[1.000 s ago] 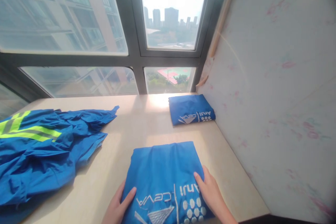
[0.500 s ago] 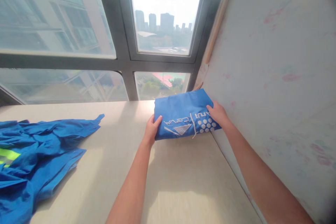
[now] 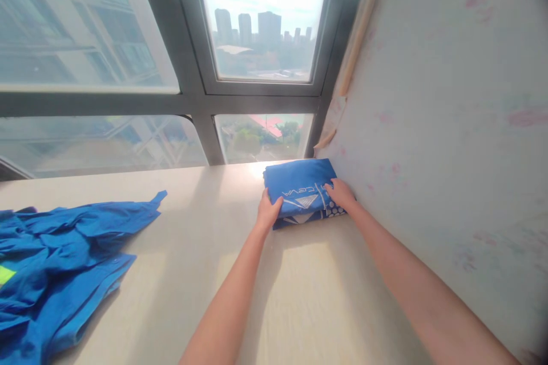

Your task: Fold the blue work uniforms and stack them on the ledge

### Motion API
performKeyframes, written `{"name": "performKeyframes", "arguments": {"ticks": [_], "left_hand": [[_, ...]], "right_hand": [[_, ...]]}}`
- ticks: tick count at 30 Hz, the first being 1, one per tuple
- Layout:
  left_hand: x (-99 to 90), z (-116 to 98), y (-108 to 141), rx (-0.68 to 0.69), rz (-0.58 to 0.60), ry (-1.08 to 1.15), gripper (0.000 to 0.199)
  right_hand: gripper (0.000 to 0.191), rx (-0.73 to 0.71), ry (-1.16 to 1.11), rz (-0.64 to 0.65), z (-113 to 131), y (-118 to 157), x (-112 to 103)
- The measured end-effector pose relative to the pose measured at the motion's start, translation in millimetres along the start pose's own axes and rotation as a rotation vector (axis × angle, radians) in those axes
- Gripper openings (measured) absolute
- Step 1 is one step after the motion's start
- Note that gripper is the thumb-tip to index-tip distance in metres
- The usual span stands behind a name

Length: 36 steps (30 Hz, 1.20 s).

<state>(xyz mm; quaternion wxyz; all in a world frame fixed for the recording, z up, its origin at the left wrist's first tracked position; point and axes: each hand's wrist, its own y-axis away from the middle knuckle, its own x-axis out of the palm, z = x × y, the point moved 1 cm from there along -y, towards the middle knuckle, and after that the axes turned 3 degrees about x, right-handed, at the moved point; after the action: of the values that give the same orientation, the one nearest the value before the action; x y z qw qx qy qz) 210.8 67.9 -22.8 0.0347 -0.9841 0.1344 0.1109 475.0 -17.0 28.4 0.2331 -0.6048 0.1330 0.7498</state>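
Note:
A folded blue garment (image 3: 299, 179) with white lettering and a triangle print lies in the corner of the pale surface (image 3: 192, 274), by the window and the wall. Beneath it shows the edge of another folded blue layer with a similar print. My left hand (image 3: 268, 211) grips the left end, thumb on top. The right end is held by my right hand (image 3: 341, 194), its thumb and fingers over the cloth near the white dots.
A crumpled blue garment (image 3: 64, 262) with a yellow-green strip spreads over the surface at the left. The grey window frame (image 3: 257, 105) runs along the back. A patterned wall (image 3: 428, 125) rises at the right.
Both hands have lowered the folded garment toward the corner, onto another folded blue layer. The view has shifted slightly.

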Motion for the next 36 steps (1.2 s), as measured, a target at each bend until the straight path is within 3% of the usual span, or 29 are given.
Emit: {"name": "performKeyframes", "arguments": {"ticks": [3,6,8,10,14,17,19,21,23,26,28,30,33,36], "left_hand": [[-6.5,-1.0,11.2,0.012,-0.002,-0.061,0.063],[-27.1,2.2,39.1,0.014,0.006,-0.114,0.052],[-48.8,8.6,66.8,0.011,-0.003,-0.143,0.047],[-76.9,18.2,97.6,0.003,-0.027,-0.169,0.045],[-157.8,34.8,150.1,0.012,-0.151,-0.3,0.045],[-242.4,27.4,174.6,0.063,-0.345,-0.575,0.047],[-305.1,11.9,186.4,0.044,-0.511,-0.835,0.049],[-366.5,-5.2,196.3,-0.075,-0.678,-1.013,0.057],[-421.2,-17.1,204.6,-0.256,-0.799,-1.03,0.071],[-481.3,-19.2,212.1,-0.456,-0.828,-0.927,0.088],[-506.3,-13.1,214.4,-0.518,-0.84,-0.871,0.094],[-522.6,-6.7,215.9,-0.504,-0.924,-0.827,0.091],[-538.7,-3.7,217.0,-0.391,-1.074,-0.765,0.064],[-550.7,-9.7,214.0,-0.294,-1.119,-0.726,0.035]], "right_hand": [[0.047,-0.024,-0.025,-0.029,0.4,5.7,1.7],[0.046,-0.084,-0.09,-0.232,5.3,25.2,8.9],[0.047,-0.154,-0.161,-0.382,13.0,55.0,22.9],[0.048,-0.258,-0.237,-0.424,25.8,100.3,44.9],[0.047,-0.422,-0.319,-0.256,57.4,212.9,95.5],[0.047,-0.463,-0.326,-0.179,72.5,276.8,119.9],[0.047,-0.482,-0.299,-0.18,77.1,298.2,127.5],[0.046,-0.493,-0.251,-0.195,79.0,305.2,130.7],[0.045,-0.503,-0.204,-0.199,79.6,304.6,131.5],[0.045,-0.507,-0.172,-0.204,79.4,301.1,131.8],[0.045,-0.514,-0.16,-0.208,78.7,300.4,132.8],[0.046,-0.518,-0.149,-0.219,77.8,300.4,134.5],[0.044,-0.527,-0.144,-0.237,76.8,300.1,137.0],[0.043,-0.529,-0.157,-0.24,76.7,299.2,137.1]]}}
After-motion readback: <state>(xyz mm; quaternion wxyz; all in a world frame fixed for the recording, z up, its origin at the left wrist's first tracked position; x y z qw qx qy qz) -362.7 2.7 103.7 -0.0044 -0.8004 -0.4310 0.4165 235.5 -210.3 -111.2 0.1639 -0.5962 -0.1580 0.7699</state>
